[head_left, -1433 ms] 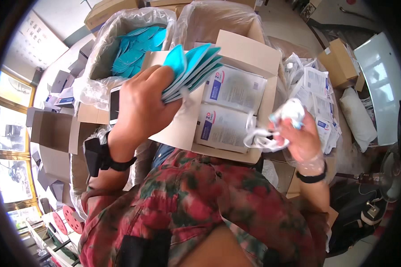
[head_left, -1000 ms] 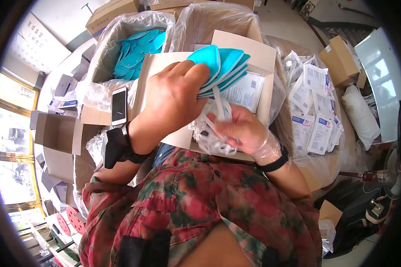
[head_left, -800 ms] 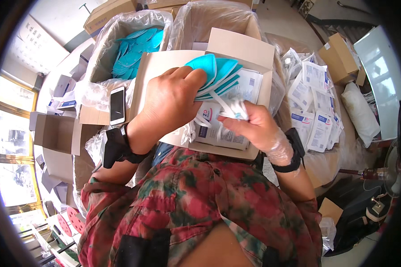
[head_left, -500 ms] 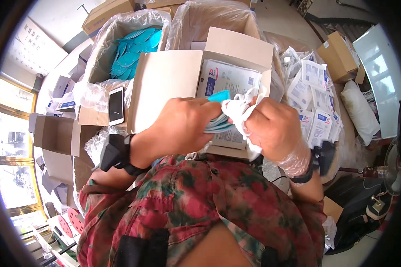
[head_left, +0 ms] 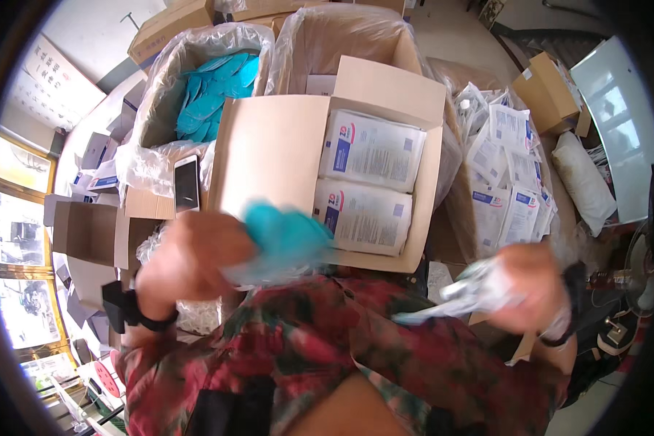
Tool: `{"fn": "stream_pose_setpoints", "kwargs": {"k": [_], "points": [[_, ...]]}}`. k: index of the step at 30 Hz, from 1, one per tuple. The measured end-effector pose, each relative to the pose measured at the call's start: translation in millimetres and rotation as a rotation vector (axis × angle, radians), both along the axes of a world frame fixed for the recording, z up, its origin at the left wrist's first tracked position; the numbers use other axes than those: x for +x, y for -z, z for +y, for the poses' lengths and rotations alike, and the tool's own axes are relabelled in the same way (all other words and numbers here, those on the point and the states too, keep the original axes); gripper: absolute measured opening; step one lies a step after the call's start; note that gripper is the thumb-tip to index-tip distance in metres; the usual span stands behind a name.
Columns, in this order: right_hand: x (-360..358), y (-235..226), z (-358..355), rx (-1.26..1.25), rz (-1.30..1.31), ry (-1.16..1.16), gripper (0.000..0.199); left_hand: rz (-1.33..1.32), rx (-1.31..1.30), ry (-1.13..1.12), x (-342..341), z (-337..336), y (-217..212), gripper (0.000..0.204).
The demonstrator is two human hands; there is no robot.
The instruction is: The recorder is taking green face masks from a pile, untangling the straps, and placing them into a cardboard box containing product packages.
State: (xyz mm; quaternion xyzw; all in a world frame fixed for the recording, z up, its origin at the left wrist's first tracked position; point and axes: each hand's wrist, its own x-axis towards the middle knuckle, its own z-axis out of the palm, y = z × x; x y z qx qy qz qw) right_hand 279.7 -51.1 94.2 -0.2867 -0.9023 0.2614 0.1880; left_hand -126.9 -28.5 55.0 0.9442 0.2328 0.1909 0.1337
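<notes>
My left hand, smeared by motion, is closed on a bunch of teal face masks left of the open carton's near edge. Out to the right, my right hand grips a blurred white bundle with a pale blue strip trailing toward my shirt; its exact kind is unclear. Between and beyond the hands stands the open cardboard carton. Two stacks of white-and-blue printed packets lie inside, a far stack and a near stack.
Behind the carton at left, a plastic-lined box holds many teal masks. A phone lies beside the carton. At right, a plastic-lined box holds loose packets. An open small box stands at far left.
My hands have drawn apart from over the carton, the left leftward with teal masks, the right rightward with the white bundle. The near packet stack is uncovered. The view has shifted slightly.
</notes>
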Motion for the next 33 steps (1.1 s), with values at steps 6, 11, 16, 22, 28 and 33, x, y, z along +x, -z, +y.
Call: {"fn": "stream_pose_setpoints", "kwargs": {"k": [6,11,16,22,28,33], "points": [[-11.2,58.7,12.8,-0.759,0.798,0.696,0.018,-0.865,-0.493,-0.711,42.6,28.6,37.6,0.040],[-51.1,91.1,43.1,-0.869,1.057,0.470,0.026,-1.193,-0.837,-0.482,81.3,33.3,46.6,0.043],[-72.9,111.7,64.5,-0.895,0.989,0.275,0.048,-1.203,-0.927,-0.345,119.7,26.4,56.1,0.052],[-63.8,92.3,83.2,-0.901,0.983,0.293,0.065,-0.572,-0.622,-0.040,74.9,45.3,51.3,0.056],[-57.5,93.8,88.8,-0.978,0.969,0.190,0.062,-0.291,0.689,-0.302,98.6,41.5,16.8,0.042],[-67.4,109.8,79.3,-1.194,1.115,0.284,0.051,-0.178,0.493,-0.151,101.8,47.0,6.9,0.034]]}}
